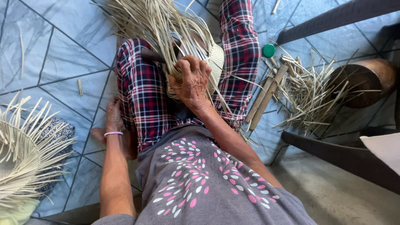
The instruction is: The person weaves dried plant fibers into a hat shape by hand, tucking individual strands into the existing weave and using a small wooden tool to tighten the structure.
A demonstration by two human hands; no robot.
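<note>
The right hand [192, 79] clamps its bent fingers over a bundle of straw strips [158, 25] on the lap, forearm stretched forward. The left hand [113, 114] rests down beside the thigh; its grip is hidden.

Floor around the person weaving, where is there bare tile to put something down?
Bare tile lies left of the plaid legs, between a short loose strip and the half-woven piece at the left edge. The grey floor at lower right is bare too. It is crowded right of the legs: scattered straw, sticks, a green cap.
</note>
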